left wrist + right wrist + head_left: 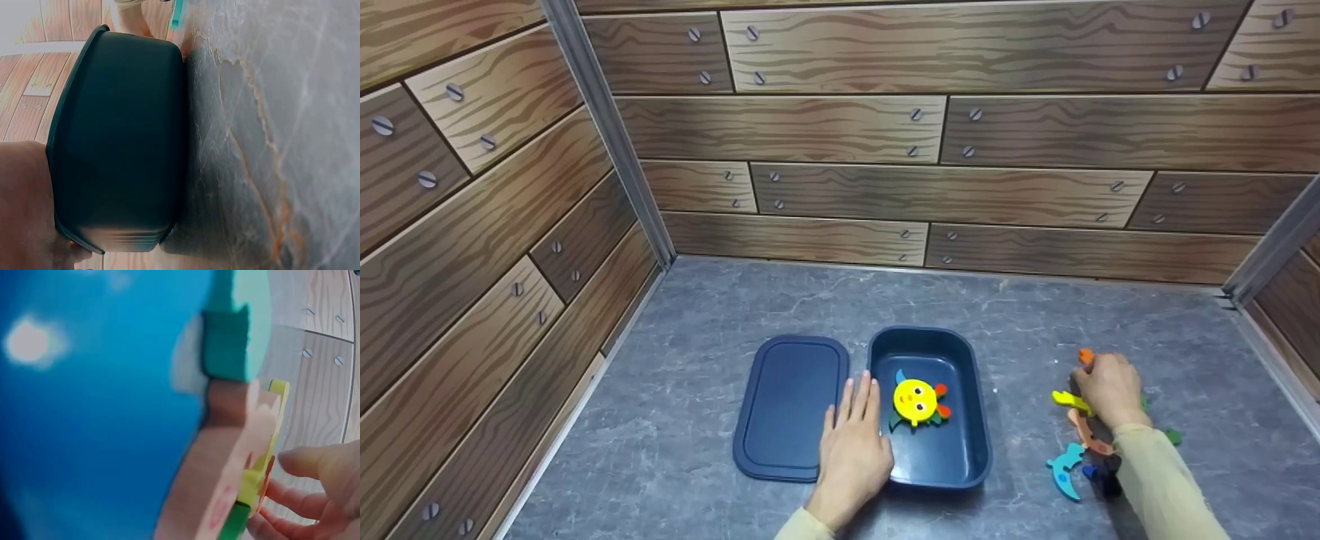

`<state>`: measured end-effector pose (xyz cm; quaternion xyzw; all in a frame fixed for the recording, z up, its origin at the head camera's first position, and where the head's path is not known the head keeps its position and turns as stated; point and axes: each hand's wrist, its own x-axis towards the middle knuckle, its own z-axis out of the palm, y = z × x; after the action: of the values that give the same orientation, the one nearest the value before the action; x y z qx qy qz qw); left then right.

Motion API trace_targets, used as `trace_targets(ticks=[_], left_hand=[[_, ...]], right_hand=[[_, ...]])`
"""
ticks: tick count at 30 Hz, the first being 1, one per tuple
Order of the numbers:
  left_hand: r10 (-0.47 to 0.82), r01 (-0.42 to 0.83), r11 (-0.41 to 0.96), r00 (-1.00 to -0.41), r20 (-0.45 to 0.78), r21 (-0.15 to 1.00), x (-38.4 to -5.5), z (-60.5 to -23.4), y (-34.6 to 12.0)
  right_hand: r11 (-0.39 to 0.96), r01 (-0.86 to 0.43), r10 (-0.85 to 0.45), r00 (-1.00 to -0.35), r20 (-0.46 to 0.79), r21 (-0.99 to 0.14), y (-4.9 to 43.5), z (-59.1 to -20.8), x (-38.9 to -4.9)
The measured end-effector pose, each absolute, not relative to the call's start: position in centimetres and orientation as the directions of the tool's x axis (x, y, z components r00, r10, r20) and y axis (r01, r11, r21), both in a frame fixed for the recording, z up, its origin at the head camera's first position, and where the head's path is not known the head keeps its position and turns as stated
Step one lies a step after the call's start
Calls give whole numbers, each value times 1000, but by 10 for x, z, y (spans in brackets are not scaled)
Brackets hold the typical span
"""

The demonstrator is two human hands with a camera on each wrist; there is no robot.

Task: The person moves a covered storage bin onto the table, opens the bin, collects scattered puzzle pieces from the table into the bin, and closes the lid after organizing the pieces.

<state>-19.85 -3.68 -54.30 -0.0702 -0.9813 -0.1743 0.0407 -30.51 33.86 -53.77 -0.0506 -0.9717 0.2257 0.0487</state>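
Note:
My left hand (855,450) lies along the left rim of a dark blue plastic box (982,450), fingers straight, between the box and its lid (791,409). Inside the box sits a yellow round sun-like toy face (915,400) with red, blue and green pieces about it. My right hand (1110,386) is over a loose group of toy animal pieces, its fingertips right at an orange piece (1085,356). In the right wrist view, a gap shows between the thumb (304,461) and fingers. A yellow piece (1071,402) lies beside that hand.
Nearer me lie a peach-coloured piece (1087,435), a turquoise piece (1065,472) and a dark blue piece (1106,476). A green piece (1174,435) shows past the right sleeve. Wood-patterned walls (840,127) enclose the grey marbled table (675,450) at the back and sides.

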Motion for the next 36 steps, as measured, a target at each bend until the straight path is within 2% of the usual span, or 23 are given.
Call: trace_targets(ticks=[8, 17, 25, 36], left_hand=[[124, 151, 932, -987, 100, 329, -198, -542, -36], [117, 142, 932, -989, 93, 333, -197, -541, -36], [119, 147, 927, -988, 102, 346, -197, -542, -36], [119, 149, 931, -987, 108, 334, -197, -542, -36]], right_hand=[[875, 58, 110, -991, 80, -481, 339, -538, -303], [908, 13, 65, -992, 108, -420, 339, -537, -301], [871, 41, 71, -997, 42, -489, 341, -536, -301], [813, -38, 25, -995, 100, -581, 326, -527, -293]])
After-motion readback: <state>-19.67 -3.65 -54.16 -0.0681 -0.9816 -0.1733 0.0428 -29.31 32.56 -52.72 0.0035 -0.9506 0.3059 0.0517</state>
